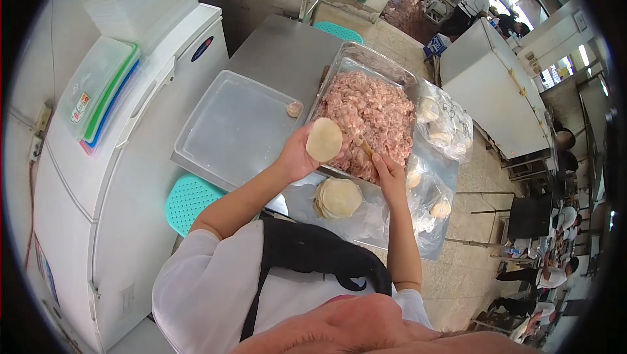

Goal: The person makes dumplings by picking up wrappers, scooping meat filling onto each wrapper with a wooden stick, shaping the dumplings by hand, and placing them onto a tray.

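In my left hand [299, 158] lies a round, pale dough wrapper [324, 140], its flat face turned up. My right hand [390, 172] grips a thin wooden stick [365, 147], whose far end is down at the ground meat [369, 102]. The pink meat is heaped in a deep metal pan [406, 77]. Below my left hand, a stack of round wrappers [338, 198] rests on plastic film. A translucent plastic tray [228, 135] stands to the left, with one small filled dumpling [295, 109] near its right edge.
Plastic bags of dough pieces [445, 122] lie right of the pan. A white chest freezer [150, 138] with stacked lids [98, 93] borders the left side. Turquoise stools [189, 202] stand by the metal table [277, 44]. Other people [473, 2] work farther off.
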`<state>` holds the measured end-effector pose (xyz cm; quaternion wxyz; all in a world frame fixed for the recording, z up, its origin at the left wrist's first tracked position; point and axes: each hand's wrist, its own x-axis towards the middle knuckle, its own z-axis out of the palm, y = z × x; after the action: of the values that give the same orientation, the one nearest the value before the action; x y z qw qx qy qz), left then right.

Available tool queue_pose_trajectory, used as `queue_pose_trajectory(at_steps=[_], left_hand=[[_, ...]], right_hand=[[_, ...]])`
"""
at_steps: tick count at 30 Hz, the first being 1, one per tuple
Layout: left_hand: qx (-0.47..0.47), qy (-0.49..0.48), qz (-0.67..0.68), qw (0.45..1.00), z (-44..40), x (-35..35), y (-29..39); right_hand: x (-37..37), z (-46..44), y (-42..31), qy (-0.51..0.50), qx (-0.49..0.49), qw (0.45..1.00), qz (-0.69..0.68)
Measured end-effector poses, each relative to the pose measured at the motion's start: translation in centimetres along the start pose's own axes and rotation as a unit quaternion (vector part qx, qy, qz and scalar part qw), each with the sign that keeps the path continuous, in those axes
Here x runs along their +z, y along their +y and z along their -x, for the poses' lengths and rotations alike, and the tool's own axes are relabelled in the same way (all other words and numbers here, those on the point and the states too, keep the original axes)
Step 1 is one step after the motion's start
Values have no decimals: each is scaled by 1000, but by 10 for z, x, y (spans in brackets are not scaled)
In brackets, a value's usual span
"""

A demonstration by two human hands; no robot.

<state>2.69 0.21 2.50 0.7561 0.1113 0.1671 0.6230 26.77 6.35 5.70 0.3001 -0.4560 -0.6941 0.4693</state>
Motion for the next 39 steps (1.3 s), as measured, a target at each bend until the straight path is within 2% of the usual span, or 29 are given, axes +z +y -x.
queue_pose_trajectory(at_steps=[2,4,6,7,8,9,10,12,13,15,16,18,19,21,22,24,28,29,31,33,36,37,39], left_hand=[[27,6,5,1000,-13,12,0],[83,82,-19,993,-25,28,-4],[89,59,7,994,-31,51,-9],[97,38,34,994,-33,59,-12],[95,38,33,994,-36,62,-14],[119,40,36,991,-38,64,-15],[144,41,39,988,-41,65,-16],[160,52,44,985,-52,48,-18],[166,68,43,983,-56,41,-20],[189,94,52,976,-64,30,-23],[192,94,51,976,-67,28,-27],[146,108,95,979,-71,26,-37],[148,109,94,979,-68,42,-43],[140,109,132,975,-63,72,-57],[143,109,132,975,-64,68,-60],[129,119,136,975,-69,52,-62],[152,175,67,971,-66,61,-73],[154,150,67,974,-66,71,-76],[160,124,68,977,-63,84,-79],[169,194,43,965,-60,87,-74],[161,188,54,967,-64,88,-77],[162,188,55,967,-66,89,-79],[167,163,108,966,-71,92,-79]], right_hand=[[0,5,-6,0,90,992,-93],[0,4,-3,-11,57,994,-95],[2,1,10,-20,25,995,-98],[5,-2,20,13,-94,995,16],[5,-3,29,46,-210,968,130],[0,5,20,55,-189,962,191],[-8,10,16,55,-189,962,190],[-29,17,11,57,-185,916,350],[-40,22,2,56,-186,917,349],[-60,32,-19,21,-91,897,433],[-64,33,-23,20,-94,897,431],[-69,35,-26,43,-111,943,310],[-69,31,-15,42,-112,943,309],[-66,20,7,39,-189,933,304],[-74,19,9,37,-191,933,304],[-96,15,2,-3,-193,890,412],[-94,26,-8,30,-222,879,421],[-91,19,10,18,-251,880,404],[-95,19,1,3,-283,878,387],[-114,25,-20,-18,-244,831,499],[-103,36,-29,17,-317,839,443],[-103,35,-24,17,-318,838,443],[-102,24,-6,-23,-276,880,385]])
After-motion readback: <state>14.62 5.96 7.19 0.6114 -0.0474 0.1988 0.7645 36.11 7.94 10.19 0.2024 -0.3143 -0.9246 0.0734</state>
